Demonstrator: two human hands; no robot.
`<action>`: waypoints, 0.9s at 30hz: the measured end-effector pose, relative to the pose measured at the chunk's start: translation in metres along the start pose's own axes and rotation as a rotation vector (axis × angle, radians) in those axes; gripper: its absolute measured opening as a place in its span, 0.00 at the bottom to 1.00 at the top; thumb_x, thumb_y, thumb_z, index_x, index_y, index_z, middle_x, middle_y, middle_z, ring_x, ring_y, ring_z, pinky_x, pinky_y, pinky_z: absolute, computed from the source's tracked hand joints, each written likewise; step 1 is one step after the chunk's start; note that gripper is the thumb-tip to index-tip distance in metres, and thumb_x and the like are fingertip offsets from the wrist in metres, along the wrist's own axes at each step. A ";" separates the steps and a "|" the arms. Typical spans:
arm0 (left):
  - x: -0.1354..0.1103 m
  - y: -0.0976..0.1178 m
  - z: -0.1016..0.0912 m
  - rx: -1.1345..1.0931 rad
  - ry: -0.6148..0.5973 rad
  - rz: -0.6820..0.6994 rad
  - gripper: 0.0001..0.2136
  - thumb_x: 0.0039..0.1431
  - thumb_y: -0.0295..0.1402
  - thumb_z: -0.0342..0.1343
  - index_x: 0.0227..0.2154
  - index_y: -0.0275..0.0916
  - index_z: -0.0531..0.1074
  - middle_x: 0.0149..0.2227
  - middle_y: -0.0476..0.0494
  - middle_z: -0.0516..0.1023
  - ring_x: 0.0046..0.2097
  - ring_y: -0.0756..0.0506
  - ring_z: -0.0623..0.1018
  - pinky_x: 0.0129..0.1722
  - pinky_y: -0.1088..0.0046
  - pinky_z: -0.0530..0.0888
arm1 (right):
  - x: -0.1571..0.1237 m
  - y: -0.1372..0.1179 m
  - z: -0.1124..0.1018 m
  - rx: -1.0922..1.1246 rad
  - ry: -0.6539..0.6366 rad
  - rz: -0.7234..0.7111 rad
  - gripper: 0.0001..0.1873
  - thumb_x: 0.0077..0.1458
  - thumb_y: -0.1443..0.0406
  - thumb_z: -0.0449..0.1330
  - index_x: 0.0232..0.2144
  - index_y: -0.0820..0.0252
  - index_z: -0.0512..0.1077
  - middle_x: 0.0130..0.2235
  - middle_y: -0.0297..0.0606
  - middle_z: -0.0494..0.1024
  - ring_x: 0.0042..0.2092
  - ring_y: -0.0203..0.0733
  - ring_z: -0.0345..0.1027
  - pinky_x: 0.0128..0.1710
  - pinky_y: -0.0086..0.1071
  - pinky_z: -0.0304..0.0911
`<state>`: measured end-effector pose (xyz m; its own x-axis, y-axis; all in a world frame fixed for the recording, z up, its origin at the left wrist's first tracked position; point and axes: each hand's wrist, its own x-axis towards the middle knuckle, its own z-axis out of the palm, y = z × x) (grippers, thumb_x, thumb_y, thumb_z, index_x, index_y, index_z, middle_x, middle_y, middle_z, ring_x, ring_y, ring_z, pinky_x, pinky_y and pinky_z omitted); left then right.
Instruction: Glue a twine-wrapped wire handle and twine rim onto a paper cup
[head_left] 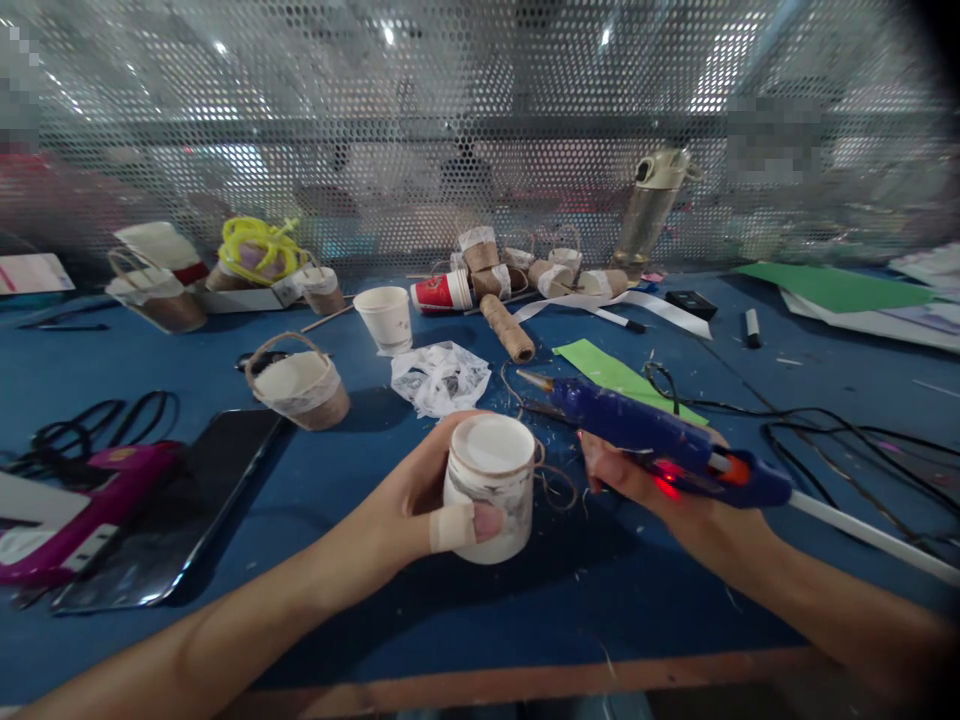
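Note:
My left hand is wrapped round an upside-down white paper cup with twine round its rim; the thumb, with a plaster on it, presses the cup's side. A loose end of brown twine curls off the cup to the right. My right hand grips a blue hot glue gun with a red light glowing at its trigger. The nozzle points left, above and just right of the cup, not touching it. A white glue stick sticks out of the gun's back.
On the blue table: a twine-wrapped basket cup, a plain paper cup, crumpled plastic, a twine spool, green paper, black cables, a phone and a pink glue gun. A perforated metal screen stands behind.

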<state>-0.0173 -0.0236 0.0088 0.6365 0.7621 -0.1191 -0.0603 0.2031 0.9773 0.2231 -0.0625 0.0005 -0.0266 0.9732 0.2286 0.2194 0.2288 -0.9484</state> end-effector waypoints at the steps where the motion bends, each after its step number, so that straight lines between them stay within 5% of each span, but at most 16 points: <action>1: 0.000 0.000 -0.001 0.000 -0.002 0.008 0.26 0.51 0.37 0.67 0.53 0.43 0.67 0.48 0.40 0.76 0.51 0.36 0.74 0.49 0.62 0.69 | -0.002 0.001 -0.003 -0.038 -0.004 -0.034 0.10 0.52 0.60 0.69 0.27 0.53 0.71 0.29 0.33 0.74 0.31 0.42 0.67 0.32 0.37 0.62; 8: -0.003 0.003 -0.002 -0.031 -0.004 0.088 0.27 0.50 0.38 0.67 0.53 0.42 0.66 0.50 0.40 0.76 0.51 0.35 0.74 0.48 0.62 0.70 | -0.010 0.005 -0.008 -0.006 -0.137 -0.279 0.11 0.53 0.70 0.64 0.27 0.53 0.65 0.27 0.32 0.70 0.28 0.40 0.64 0.30 0.37 0.60; 27: -0.003 0.002 -0.003 -0.063 -0.023 0.161 0.28 0.50 0.37 0.67 0.54 0.43 0.65 0.50 0.38 0.74 0.52 0.34 0.74 0.49 0.59 0.70 | -0.011 0.007 -0.014 -0.174 -0.103 -0.297 0.13 0.52 0.69 0.64 0.24 0.54 0.61 0.24 0.31 0.65 0.26 0.39 0.60 0.26 0.36 0.54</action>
<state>-0.0216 -0.0232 0.0102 0.6320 0.7738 0.0428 -0.2105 0.1182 0.9704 0.2383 -0.0716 -0.0056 -0.2110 0.8640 0.4571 0.3501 0.5034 -0.7899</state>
